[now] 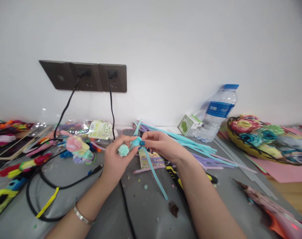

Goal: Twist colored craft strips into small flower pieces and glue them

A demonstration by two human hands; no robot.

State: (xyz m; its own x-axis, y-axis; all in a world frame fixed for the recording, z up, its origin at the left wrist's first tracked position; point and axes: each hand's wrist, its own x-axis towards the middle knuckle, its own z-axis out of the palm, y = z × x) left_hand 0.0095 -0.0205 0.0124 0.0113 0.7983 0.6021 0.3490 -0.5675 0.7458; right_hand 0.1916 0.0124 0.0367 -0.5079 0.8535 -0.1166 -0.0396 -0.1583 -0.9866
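Observation:
My left hand (119,156) pinches a light-blue pipe cleaner (154,172) piece, with a fluffy mint-green tuft (123,150) showing between its fingers. Thumb and fingers of my right hand (157,144) close on the same pipe cleaner at a rounded blue part, right beside my left fingertips. One long tail hangs down toward the table, and a shorter end sticks up above my hands. Behind them lies a bundle of blue and purple pipe cleaners (193,142). Below my right forearm is a yellow-and-black handled tool (174,176), partly hidden.
A pink glue gun (270,205) lies at the right front. A water bottle (216,113) leans against the wall beside a small green-white box (189,124). A basket of paper-like flowers (255,139) stands at right. A black cable (31,199) loops at left, near a pastel fuzzy figure (78,147).

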